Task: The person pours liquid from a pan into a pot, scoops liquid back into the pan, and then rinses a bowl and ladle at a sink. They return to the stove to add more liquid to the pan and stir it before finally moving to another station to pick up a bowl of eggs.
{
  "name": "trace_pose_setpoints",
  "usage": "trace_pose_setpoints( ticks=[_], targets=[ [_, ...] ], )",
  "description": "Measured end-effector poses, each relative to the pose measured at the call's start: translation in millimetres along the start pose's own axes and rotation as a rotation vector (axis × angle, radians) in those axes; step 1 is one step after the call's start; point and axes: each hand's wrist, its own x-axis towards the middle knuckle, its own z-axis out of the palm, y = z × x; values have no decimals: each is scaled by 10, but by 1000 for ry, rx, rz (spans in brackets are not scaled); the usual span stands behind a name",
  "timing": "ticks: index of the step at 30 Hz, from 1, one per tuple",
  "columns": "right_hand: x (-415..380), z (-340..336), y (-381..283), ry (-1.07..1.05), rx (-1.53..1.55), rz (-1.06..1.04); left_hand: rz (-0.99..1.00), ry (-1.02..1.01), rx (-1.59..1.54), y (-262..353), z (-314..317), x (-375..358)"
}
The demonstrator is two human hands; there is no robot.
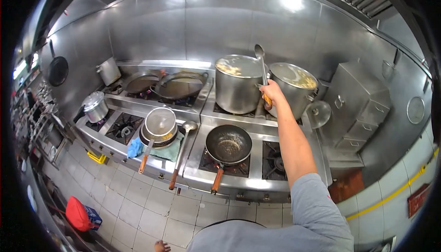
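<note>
Gripping ladle (264,72), right hand (273,92) near stockpots (238,91); wok (228,145), strainer (160,122) nearer body; left hand (162,246) low, grip unclear.

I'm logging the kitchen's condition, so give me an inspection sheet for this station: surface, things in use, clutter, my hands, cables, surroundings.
Surface: steel stove top, shiny; black pan on a front burner.
Things in use: ladle raised, bowl up, by two large filled pots.
Clutter: sieve, blue cloth, green cloth and second ladle grouped left of the pan.
Hands: right grips the raised ladle; left low, mostly cut off.
Cables: yellow line on right-hand tiles; pipe or cable, can't tell.
Surroundings: steel back wall, tiled floor.
</note>
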Motion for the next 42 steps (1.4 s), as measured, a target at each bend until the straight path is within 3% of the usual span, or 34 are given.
trace_pose_setpoints(
  ticks=[1,2,6,12,13,15,19,23,28,31,42],
  targets=[
    [118,8,54,19,-33,61,53,-91,-25,-214,-18,-202],
    [234,8,98,6,-24,57,-84,13,-22,-277,123,-419],
    [744,-121,228,-75,-23,161,-255,-18,117,-912,602,-730],
    [872,-487,38,-377,543,405,-243,21,82,-1125,773,-920],
    [839,-525,4,-383,536,412,-241,23,80,-1165,814,-942],
    [800,-620,-35,-440,860,368,-234,25,79,-1212,880,-970],
    [912,-632,-162,-447,1048,438,-214,30,89,-1227,920,-1030],
    [797,-586,-399,-434,1065,451,-123,16,81,-1004,871,-1108],
    [649,-447,-635,-394,1046,407,-184,35,144,-670,867,-765],
    [496,-326,-757,-367,1058,418,-139,-53,149,-554,668,-520],
    [3,163,-1038,-271,966,345,-120,-85,165,-266,-175,-356]
  ],
)
